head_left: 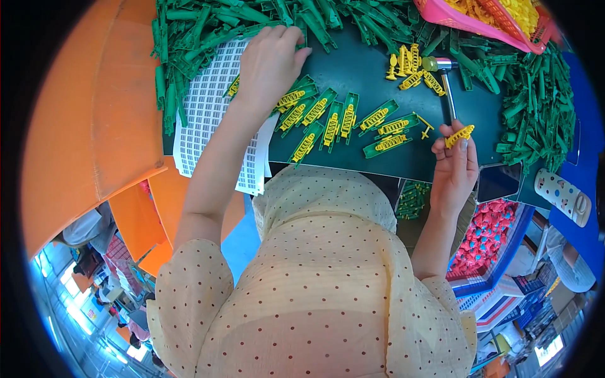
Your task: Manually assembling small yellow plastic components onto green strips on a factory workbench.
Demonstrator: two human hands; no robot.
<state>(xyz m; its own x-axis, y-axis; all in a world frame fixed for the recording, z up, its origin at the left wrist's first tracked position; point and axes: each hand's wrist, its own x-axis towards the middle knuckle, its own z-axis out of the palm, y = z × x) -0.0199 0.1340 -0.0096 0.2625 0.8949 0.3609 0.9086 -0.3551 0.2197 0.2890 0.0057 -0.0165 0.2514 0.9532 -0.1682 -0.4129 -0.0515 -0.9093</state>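
My left hand (272, 63) is at the near edge of a heap of green plastic parts (208, 25). Its thumb stands apart from the bent fingers, and nothing shows in its grasp. My right hand (455, 167), palm turned up, pinches a yellow ribbed plastic piece (459, 136) at the fingertips. Just beyond those fingers lies a hammer (448, 91), its handle end partly behind them. Between the hands, several green holders with yellow ribbed pieces inside (331, 129) lie on the dark table (353, 63). A small yellow T-shaped piece (426, 126) is left of my right hand.
Printed label sheets (217, 120) lie under my left forearm. Loose yellow pieces (409, 66) sit beside the hammer head. A pink basket (472, 22) holds yellow parts. More green parts (539, 101), a phone (499, 181) and a white spotted case (563, 196) are at right.
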